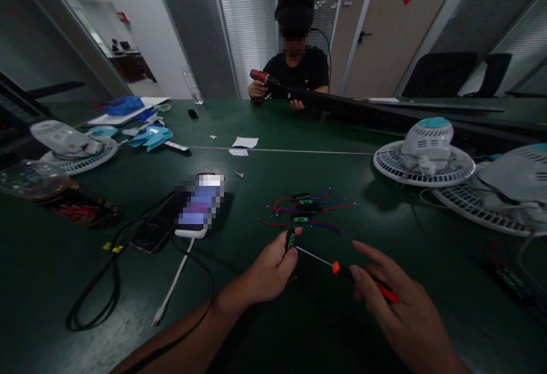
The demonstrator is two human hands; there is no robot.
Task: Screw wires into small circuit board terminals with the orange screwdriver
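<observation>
Between the thumb and fingers of my left hand (pixel 273 265) is a small green circuit board (pixel 291 239), tilted up, with a bit of red wire showing below the hand. My right hand (pixel 397 300) grips a screwdriver (pixel 342 271) by its orange and black handle, index finger stretched out above it. The thin shaft points left, its tip at or very close to the board's edge; contact cannot be made out. Just beyond, several similar boards (pixel 301 220) with red and blue wires lie on the dark green table (pixel 265 340).
White fan housings (pixel 427 149) stand at right, another fan (pixel 70 143) at far left. Left of my hands lie a lit phone (pixel 200 206), a dark phone (pixel 154 228), cables and a drink bottle (pixel 64 197). Across the table a person (pixel 297 66) holds a red power drill (pixel 259 76).
</observation>
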